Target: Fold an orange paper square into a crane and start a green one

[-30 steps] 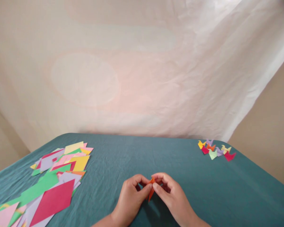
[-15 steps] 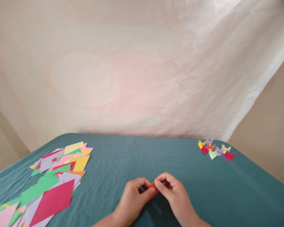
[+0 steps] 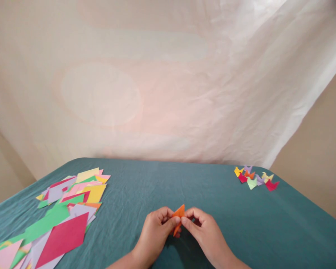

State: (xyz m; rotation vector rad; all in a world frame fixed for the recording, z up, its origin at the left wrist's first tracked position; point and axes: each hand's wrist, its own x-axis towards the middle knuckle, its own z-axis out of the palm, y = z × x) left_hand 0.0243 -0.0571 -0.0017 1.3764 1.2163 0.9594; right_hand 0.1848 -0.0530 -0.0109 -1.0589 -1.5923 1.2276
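My left hand (image 3: 156, 235) and my right hand (image 3: 205, 233) meet low in the middle of the view, just above the teal tablecloth (image 3: 212, 201). Both pinch a small folded orange paper (image 3: 179, 213) between thumbs and fingertips. Its pointed tip sticks up between the two hands, and a lower corner pokes out beneath my left thumb. The rest of the fold is hidden by my fingers.
A spread of loose coloured paper squares (image 3: 61, 213) covers the table's left side, a large red sheet (image 3: 64, 237) nearest me. Several small folded paper figures (image 3: 254, 178) in mixed colours sit at the far right corner. A pale sheet (image 3: 168, 82) hangs behind the table.
The orange paper lay low and mostly covered between my fingers half a second ago; now its tip stands up between the hands. Both hands stay in nearly the same spot.
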